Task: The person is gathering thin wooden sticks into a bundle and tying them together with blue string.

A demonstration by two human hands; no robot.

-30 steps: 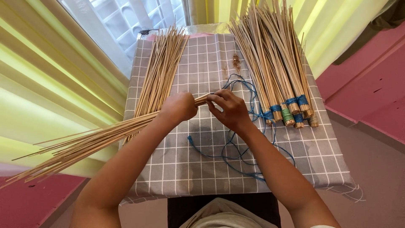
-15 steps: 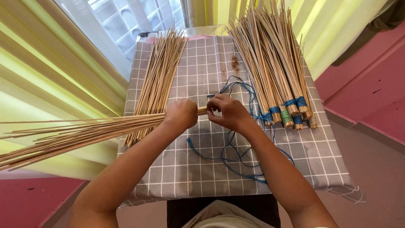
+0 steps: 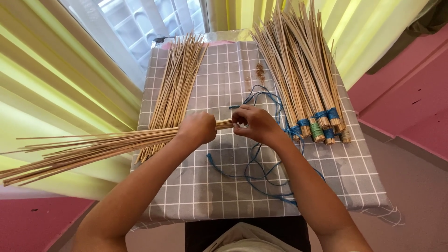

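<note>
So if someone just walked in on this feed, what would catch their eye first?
Most likely the long bundle of thin sticks held across the middle, fanning out far past the table's left edge, with the left hand wrapped around it and the right hand at its end. Next, the tied bundles with blue and green bindings at the right of the grey checked cloth, the loose sticks at the left, and the blue cord trailing in loops between them.
</note>
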